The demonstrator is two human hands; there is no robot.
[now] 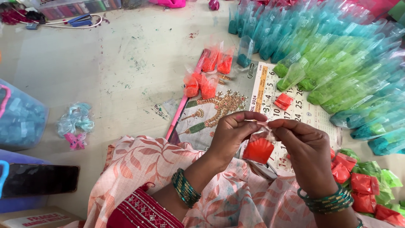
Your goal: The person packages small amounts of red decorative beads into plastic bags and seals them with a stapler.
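Left hand point(234, 133) and right hand point(306, 145) pinch the top of a small orange powder packet point(258, 148); green packets point(333, 80) lie far right.

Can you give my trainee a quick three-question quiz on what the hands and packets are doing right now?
1. True or false: both hands pinch the top of one small clear packet of orange powder.
2. Which colour are the filled packets standing upright just beyond the calendar sheet: A orange, B purple, C black?
3. What do both wrists wear?

Key
1. True: left hand and right hand grip its mouth.
2. A, the orange packets.
3. Green bangles.
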